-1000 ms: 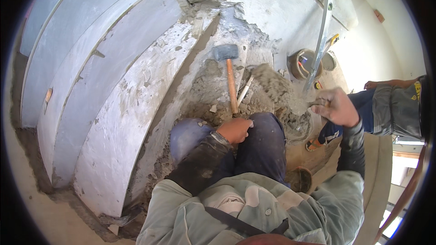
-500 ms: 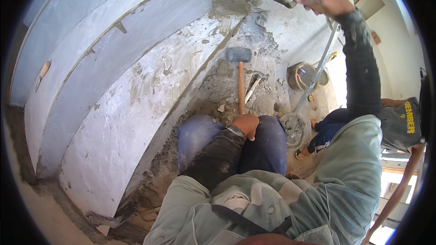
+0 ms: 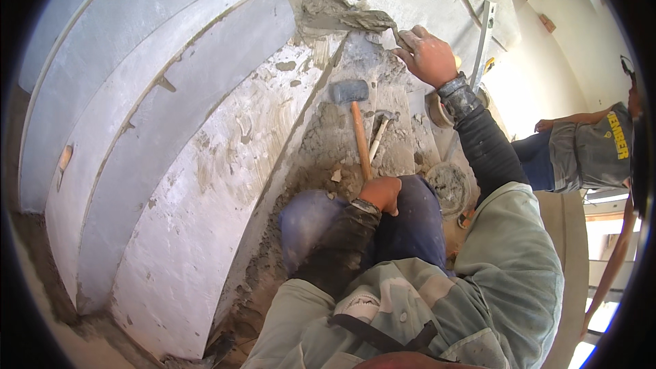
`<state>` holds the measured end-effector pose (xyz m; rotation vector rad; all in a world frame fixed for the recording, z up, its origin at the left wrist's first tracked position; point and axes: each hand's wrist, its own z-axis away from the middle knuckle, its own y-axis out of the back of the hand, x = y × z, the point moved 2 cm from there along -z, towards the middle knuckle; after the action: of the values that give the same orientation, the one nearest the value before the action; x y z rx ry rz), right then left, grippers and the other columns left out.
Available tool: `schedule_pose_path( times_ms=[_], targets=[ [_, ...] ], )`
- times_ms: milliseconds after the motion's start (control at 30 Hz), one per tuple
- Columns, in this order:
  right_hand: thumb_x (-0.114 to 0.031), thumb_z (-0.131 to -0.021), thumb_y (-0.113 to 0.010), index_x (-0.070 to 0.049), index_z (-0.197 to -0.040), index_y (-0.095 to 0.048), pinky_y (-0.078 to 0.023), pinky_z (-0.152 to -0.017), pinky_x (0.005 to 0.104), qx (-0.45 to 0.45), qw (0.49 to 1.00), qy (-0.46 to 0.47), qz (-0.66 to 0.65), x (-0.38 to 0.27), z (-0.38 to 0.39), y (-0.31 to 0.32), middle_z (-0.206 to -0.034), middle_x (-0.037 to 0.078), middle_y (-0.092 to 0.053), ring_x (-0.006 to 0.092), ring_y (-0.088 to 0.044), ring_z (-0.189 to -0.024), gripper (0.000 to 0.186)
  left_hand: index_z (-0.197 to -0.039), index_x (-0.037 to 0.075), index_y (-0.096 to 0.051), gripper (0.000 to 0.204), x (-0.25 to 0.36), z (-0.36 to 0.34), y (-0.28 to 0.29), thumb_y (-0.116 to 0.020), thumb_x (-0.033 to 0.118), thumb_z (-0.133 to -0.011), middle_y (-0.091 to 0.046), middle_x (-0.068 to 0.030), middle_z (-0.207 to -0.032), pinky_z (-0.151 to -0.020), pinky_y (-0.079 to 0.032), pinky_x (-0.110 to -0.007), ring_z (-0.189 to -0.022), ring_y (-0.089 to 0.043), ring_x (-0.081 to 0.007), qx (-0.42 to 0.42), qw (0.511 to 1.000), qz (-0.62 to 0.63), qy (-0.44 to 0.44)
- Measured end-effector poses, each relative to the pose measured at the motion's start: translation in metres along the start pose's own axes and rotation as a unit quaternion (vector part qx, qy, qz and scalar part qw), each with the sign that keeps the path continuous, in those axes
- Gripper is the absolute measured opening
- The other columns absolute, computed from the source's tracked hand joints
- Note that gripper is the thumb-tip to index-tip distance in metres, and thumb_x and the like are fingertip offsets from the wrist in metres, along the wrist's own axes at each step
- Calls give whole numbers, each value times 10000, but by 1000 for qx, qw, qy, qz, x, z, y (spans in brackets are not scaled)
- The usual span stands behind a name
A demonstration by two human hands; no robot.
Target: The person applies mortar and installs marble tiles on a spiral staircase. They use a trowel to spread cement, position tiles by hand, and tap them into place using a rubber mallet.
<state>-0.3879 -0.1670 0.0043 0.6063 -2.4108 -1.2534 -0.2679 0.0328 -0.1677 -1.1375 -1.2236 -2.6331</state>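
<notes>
My left hand [image 3: 381,195] is closed on the end of the wooden handle of a rubber mallet [image 3: 359,126], in front of my knees. The mallet's black head points away from me, over the mortar-strewn ledge. Farther off and to the right, my right hand [image 3: 429,58] is closed on a trowel [image 3: 394,33], its blade low against wet mortar [image 3: 335,10] at the top of the joint. Its handle is mostly hidden by my fingers. Beside the mallet lies a claw hammer [image 3: 380,133] with a pale handle.
Curved grey slabs [image 3: 184,184] rise on my left, with a wooden-handled tool [image 3: 64,162] on one. Right of my knee stands a bucket of mortar [image 3: 448,188]. A metal level [image 3: 484,44] leans beyond my right arm. A co-worker in a dark shirt [image 3: 594,143] stands at the right.
My right hand has come down and nearer with the trowel, from high up to the mortar at the joint. My left hand stays on the mallet. The view has shifted slightly.
</notes>
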Motion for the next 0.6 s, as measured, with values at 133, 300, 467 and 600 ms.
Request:
schedule_pose_path(
  times_ms=[133,300,467,600],
  targets=[
    [-395,-908,-640,-131,-1134,-716,-556,-665,404,37,999,-35,13,8,-11,26,-938,113,-676,294,-687,-766,356,-1174,40,-654,635,-5,0,-1,-918,210,-622,-675,-176,-1169,-929,-514,-442,-1124,-633,-357,-28,1000,10,3],
    [-380,-909,-640,-121,-1093,-720,-553,-658,403,54,992,-108,33,12,7,58,-907,112,-681,303,-685,-766,328,-1258,40,-623,719,-2,9,4,-914,192,-619,-650,-188,-1225,-963,-497,-428,-1162,-613,-356,-35,999,18,13],
    [-312,-903,-637,-61,-1011,-708,-548,-657,414,66,982,-172,-39,-28,35,63,-855,134,-675,291,-672,-730,282,-1280,41,-611,736,3,6,5,-914,200,-628,-644,-188,-1241,-968,-493,-434,-1171,-609,-358,-37,999,-3,-2],
    [-273,-883,-654,-65,-1031,-690,-530,-706,417,-1,994,-102,-26,-69,25,35,-887,135,-663,311,-657,-825,258,-1282,32,-607,738,2,3,2,-914,211,-635,-641,-189,-1250,-983,-487,-438,-1177,-607,-359,-46,999,27,10]
  ],
)
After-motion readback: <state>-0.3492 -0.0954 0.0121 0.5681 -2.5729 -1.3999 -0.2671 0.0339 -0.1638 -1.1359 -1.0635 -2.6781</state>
